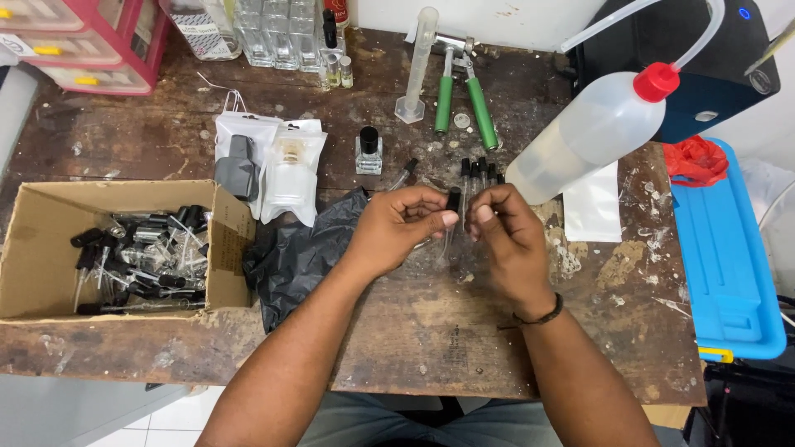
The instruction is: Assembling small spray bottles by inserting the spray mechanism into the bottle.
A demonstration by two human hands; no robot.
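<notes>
Both hands meet over the middle of the worn wooden tabletop (431, 331). The left hand (397, 228) pinches a small black-capped spray vial (453, 207) by its cap end, and the right hand (505, 236) has its fingers (484, 213) closed just beside that cap, so the two hands seem to share the one vial; its thin clear tube hangs down between them. Judging by this, the step in hand is fitting or seating the black spray top on the vial. The next move would call for a steady hold on the glass with one hand while the other presses or turns the cap straight, without bending the tube.

Counts: one cardboard box (33, 248) at the left, holding a heap of black spray tops with tubes (145, 257), too tangled to count. Just behind the hands stand about four finished vials (480, 170) in a row, though the hands may hide more. One squeeze bottle with a red cap (596, 132) lies tilted at the right. One pair of green-handled pliers (464, 99), one clear measuring cylinder (418, 66), one square bottle with a black cap (368, 153), two white pouches (277, 165), one black plastic bag (306, 252), one blue tray (725, 257).
</notes>
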